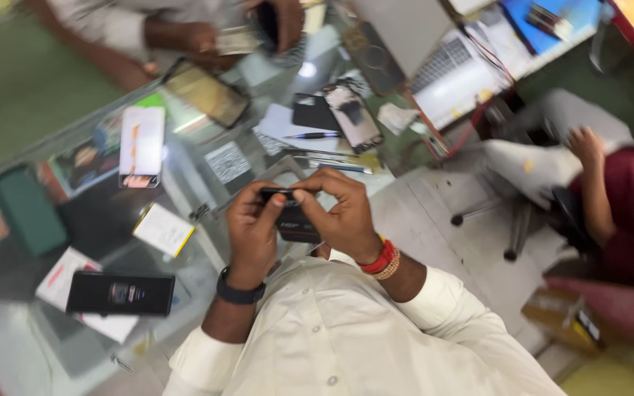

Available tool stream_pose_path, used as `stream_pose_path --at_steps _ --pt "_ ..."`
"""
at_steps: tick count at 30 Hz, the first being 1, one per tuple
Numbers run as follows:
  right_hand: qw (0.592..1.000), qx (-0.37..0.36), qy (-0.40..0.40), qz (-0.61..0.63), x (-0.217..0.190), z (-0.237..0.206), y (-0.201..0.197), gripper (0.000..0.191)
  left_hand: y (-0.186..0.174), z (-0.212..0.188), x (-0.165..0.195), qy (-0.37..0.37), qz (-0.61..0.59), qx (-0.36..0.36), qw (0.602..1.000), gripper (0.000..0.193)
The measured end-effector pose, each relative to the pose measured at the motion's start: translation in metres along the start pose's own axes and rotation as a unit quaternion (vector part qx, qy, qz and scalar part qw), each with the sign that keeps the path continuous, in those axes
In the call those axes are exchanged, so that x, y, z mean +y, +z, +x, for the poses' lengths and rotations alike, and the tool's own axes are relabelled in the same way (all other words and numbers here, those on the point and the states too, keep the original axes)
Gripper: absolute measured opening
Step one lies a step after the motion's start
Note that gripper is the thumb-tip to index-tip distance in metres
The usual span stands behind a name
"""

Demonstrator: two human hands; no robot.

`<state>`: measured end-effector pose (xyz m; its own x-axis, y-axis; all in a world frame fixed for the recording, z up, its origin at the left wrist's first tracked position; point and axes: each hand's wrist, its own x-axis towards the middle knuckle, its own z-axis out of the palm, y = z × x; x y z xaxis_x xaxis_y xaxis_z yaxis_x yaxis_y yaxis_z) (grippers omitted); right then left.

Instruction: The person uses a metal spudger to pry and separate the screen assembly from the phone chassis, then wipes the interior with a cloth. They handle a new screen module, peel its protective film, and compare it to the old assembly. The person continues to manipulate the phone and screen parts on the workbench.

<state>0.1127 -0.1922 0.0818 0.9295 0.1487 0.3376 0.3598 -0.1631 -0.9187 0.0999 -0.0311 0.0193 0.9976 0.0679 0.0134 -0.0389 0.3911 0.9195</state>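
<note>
Both hands meet over a glass counter (207,242), pinching a small black part (293,220) between them. The left hand (252,231) grips its left side, thumb on top; the right hand (339,216) curls fingers over its top edge. A black phone (120,293) lies to the left on the counter, pens (317,136) just beyond the hands, and another person's hands (207,37) farther off.

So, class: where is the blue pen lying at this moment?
In the head view, the blue pen lies on the glass counter above the person's two hands, beside a small dark phone with a cracked-looking screen and just over thin metal tools.
</note>
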Motion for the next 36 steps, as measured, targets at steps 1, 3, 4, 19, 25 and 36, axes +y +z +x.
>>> stream_pose_path --at_steps 1,3,4,19,25,36 --pt "1.000 0.006 0.015 0.013 0.000 -0.004 0.002 0.009 -0.001 0.001 0.003 -0.008 0.009 -0.009 1.000 0.009" --pt "0.998 0.039 0.050 0.008 0.003 -0.009 0.006 0.010 -0.005 -0.002 0.010 -0.023 0.008 -0.016 1.000 0.008" --pt "0.997 0.048 0.068 0.007 0.006 -0.010 0.007 0.011 -0.004 0.000 0.011 -0.028 -0.006 -0.022 0.999 0.007" --pt "0.984 -0.009 0.131 0.124 0.016 -0.075 0.016 0.036 -0.026 0.036 0.007 -0.084 -0.320 0.144 0.933 0.011" --pt "0.952 0.053 0.225 0.198 0.018 -0.083 0.035 0.023 -0.024 0.032 0.001 -0.102 -0.301 0.156 0.935 0.008" --pt "0.870 0.006 0.259 0.420 0.054 -0.090 0.027 0.022 -0.019 0.001 0.026 0.038 0.027 0.101 0.994 0.005"
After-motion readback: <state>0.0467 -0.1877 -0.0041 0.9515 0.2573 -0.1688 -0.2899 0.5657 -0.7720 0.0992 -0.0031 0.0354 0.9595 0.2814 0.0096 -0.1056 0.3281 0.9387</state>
